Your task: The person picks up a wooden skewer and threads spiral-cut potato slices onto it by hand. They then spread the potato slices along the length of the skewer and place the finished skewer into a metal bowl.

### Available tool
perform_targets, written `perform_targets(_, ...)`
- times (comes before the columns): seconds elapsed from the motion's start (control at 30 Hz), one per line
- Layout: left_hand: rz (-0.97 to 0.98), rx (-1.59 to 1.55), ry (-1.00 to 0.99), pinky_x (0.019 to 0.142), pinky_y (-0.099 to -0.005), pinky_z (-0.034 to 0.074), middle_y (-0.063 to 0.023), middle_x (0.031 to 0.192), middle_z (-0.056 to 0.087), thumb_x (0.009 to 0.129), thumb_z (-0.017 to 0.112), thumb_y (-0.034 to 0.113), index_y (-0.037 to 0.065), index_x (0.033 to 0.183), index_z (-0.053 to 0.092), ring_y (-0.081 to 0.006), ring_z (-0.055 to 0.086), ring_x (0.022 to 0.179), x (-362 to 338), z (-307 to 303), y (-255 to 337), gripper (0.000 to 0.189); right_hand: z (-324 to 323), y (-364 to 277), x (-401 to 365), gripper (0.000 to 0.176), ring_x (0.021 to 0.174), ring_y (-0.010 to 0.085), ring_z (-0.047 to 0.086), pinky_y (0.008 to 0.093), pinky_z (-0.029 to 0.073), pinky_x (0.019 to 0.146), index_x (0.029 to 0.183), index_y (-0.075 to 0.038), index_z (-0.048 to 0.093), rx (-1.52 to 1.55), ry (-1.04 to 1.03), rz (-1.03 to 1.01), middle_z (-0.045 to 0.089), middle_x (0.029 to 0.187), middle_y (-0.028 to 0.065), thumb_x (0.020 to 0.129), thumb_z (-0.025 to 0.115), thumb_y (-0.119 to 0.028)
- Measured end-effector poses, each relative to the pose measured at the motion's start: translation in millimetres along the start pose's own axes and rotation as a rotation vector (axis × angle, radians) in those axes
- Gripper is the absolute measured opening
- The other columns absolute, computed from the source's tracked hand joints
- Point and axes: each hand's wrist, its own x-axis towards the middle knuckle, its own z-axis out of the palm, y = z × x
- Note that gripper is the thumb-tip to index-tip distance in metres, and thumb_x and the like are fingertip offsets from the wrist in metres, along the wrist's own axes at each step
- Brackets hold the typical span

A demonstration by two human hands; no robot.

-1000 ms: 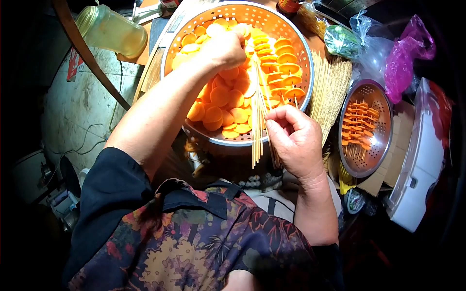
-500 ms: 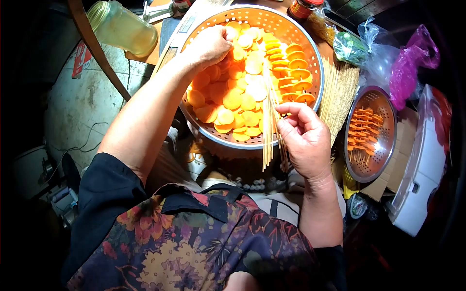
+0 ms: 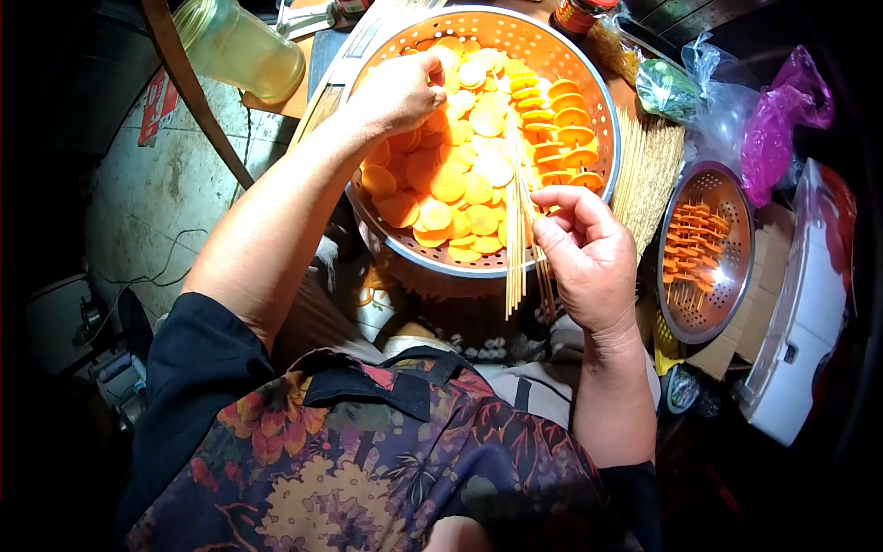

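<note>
Right hand point(image 3: 589, 253) nearly unmoved, skewers point(image 3: 513, 271) still gripped

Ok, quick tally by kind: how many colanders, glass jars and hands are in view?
Colanders: 2, the large colander and the small colander
Glass jar: 1
Hands: 2, the left hand on the carrot slices, the right hand gripping skewers
Total: 5

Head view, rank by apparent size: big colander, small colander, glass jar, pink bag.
1. Large perforated metal colander of orange slices
2. Small perforated metal colander
3. Yellowish glass jar and pink plastic bag: look alike, unranked.
</note>
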Motion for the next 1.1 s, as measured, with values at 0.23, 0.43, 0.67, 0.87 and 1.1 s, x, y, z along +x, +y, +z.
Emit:
perform_targets(0.23,-0.085,-0.077,-0.049,0.062,-0.0315,0.046,-0.0106,0.073,0.060,0.071,0.071,0.019,0.003,0.080,0.057,-0.0201,0.058,0.070,0,-17,-2,0.023,-1,-1,0,0.018,0.059,-0.0001,0.043,0.0141,0.039,0.056,0.098,-0.002,0.062,0.009,0.002,0.000,0.051,0.069,-0.0050,0.081,0.060,-0.004)
perform_targets(0.43,-0.158,-0.226,-0.101,0.061,-0.0277,0.046,-0.0049,0.069,0.060,0.073,0.071,0.017,0.003,0.072,0.059,-0.0124,0.057,0.067,9,-14,-17,0.018,-1,-1,-1,0.018,0.059,-0.0001,0.043,0.0141,0.038,0.055,0.098,-0.001,0.061,0.016,-0.015,0.002,0.051,0.069,-0.0052,0.081,0.059,-0.003)
perform_targets(0.67,-0.059,-0.171,0.070,0.059,-0.0238,0.047,-0.0044,0.073,0.063,0.076,0.069,0.016,0.003,0.087,0.065,-0.0102,0.058,0.064,3,-19,-16,0.017,4,-3,-4,0.020,0.059,-0.0005,0.043,0.0137,0.038,0.055,0.100,0.000,0.059,0.108,-0.113,0.079,0.050,0.070,-0.0051,0.081,0.057,-0.001)
perform_targets(0.87,-0.297,-0.857,-0.102,0.053,-0.0207,0.049,-0.0046,0.078,0.064,0.078,0.065,0.010,0.005,0.092,0.061,-0.0098,0.061,0.061,3,-26,-15,0.015,10,-9,-5,0.025,0.060,-0.0007,0.045,0.0127,0.039,0.056,0.107,0.000,0.056,0.223,-0.183,0.093,0.049,0.072,-0.0046,0.081,0.056,0.002)
perform_targets(1.1,-0.325,-1.121,-0.140,0.056,-0.0191,0.052,-0.0050,0.079,0.063,0.077,0.066,0.008,0.005,0.096,0.056,-0.0095,0.061,0.065,3,-29,-11,0.022,10,-11,-2,0.027,0.061,-0.0003,0.045,0.0128,0.040,0.056,0.108,0.000,0.056,0.264,-0.186,0.108,0.049,0.073,-0.0038,0.082,0.057,0.001)
